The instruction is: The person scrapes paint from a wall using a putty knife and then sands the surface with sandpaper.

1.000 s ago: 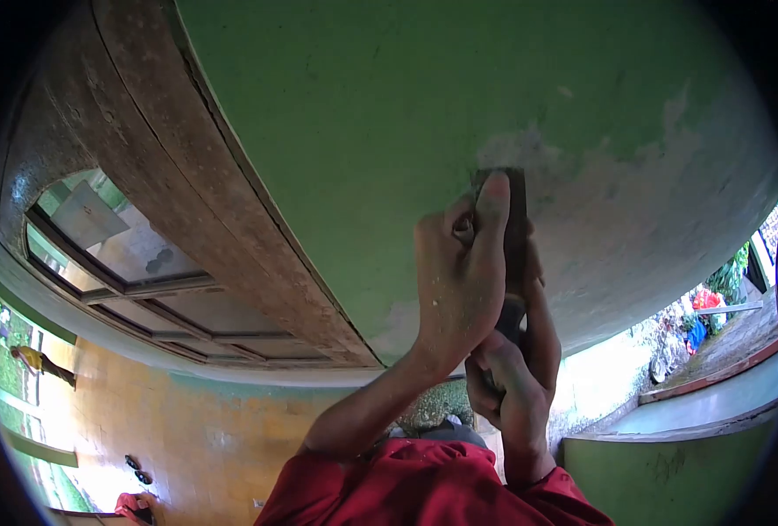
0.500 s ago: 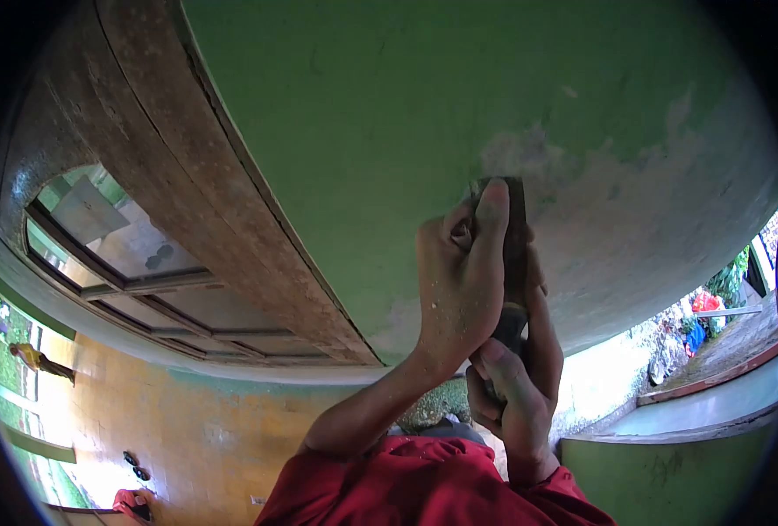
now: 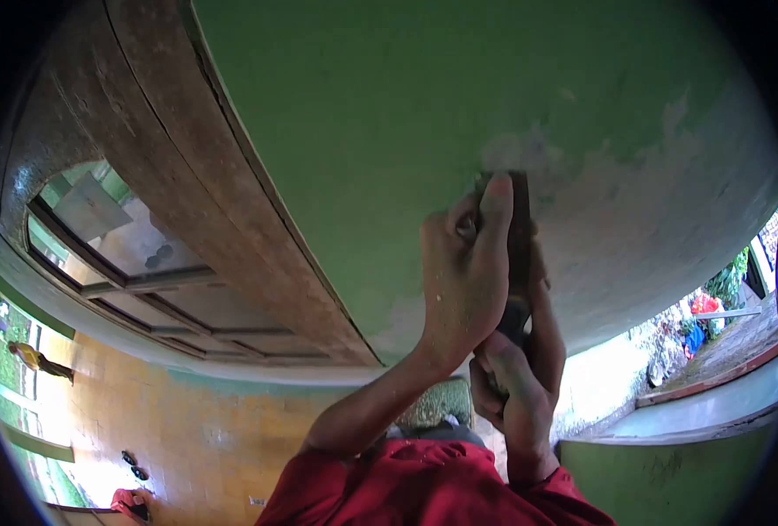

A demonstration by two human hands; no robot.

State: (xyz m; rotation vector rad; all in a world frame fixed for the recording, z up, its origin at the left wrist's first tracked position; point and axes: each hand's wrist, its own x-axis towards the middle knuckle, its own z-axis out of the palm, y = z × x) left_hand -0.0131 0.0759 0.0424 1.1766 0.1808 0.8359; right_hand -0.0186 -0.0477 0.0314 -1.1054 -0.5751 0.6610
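Note:
Both of my hands are on a scraper [image 3: 519, 237] with a flat, dark blade and a dark handle, its tip up against the green wall [image 3: 363, 114]. My left hand [image 3: 463, 280] is closed around the upper blade, the thumb lying along its face. Lower down, my right hand [image 3: 525, 377] wraps the handle, with fingers reaching up behind the blade's right side. Around the tip, a pale patch of bared wall [image 3: 634, 202] with ragged paint edges spreads to the right. The blade's exact contact edge is hard to make out.
A worn wooden frame [image 3: 205, 175] with a glass-paned window [image 3: 144, 237] runs along the left. Below lies a yellowish tiled floor [image 3: 196, 438]; a person [image 3: 43, 360] in yellow is far left. A green ledge wall [image 3: 669, 473] stands lower right, with daylight outside.
My hands and the scraper have shifted slightly upward along the wall. Both grips look the same as before.

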